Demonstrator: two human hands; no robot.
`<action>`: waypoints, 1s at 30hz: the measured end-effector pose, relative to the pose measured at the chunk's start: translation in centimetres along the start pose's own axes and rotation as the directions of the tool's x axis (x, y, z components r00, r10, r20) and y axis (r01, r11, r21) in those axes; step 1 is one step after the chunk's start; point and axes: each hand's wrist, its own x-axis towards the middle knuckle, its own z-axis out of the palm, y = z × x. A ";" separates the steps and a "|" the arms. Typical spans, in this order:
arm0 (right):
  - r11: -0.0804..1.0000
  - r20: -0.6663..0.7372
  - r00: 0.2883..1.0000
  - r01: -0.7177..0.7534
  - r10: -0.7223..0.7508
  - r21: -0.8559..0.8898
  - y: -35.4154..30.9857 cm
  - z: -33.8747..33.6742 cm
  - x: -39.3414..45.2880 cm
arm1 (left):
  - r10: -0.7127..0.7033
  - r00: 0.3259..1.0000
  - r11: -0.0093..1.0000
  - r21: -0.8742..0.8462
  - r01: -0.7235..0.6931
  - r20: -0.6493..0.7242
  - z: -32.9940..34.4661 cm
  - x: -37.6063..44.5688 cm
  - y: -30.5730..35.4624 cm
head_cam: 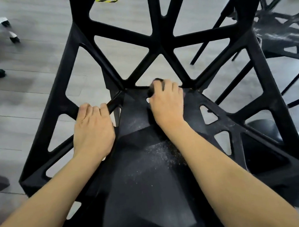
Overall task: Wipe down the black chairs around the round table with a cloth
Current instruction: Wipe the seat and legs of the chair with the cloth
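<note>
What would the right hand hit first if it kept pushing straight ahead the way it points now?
Probably the chair back. The right hand grips a dark cloth at the rear of the seat, right where the backrest struts meet it, so they look like the first contact. Depth is hard to judge.

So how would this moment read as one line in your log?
step: wiping chair seat | left hand: holds frame strut | right hand: presses dark cloth at seat back | specks on seat
</note>
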 end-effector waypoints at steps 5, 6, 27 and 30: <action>0.915 0.079 0.960 -0.228 0.267 -0.332 6.8 -2.0 0.5 | 0.013 1.000 0.999 -0.030 -0.014 -0.022 -0.4 0.4 0.3; 0.926 0.132 0.961 -0.189 0.243 -0.328 7.1 -2.4 0.7 | 0.028 0.999 0.999 -0.034 -0.029 -0.035 -0.5 0.5 0.5; 0.941 0.284 0.913 -0.328 0.294 0.079 7.8 -7.9 -8.6 | 0.063 0.998 0.998 0.013 -0.063 -0.014 -1.2 -0.1 -0.1; 0.929 0.363 0.921 -0.249 0.140 0.274 1.1 -8.4 -10.1 | 0.080 0.996 0.997 0.018 -0.080 -0.025 -1.3 -0.3 -0.1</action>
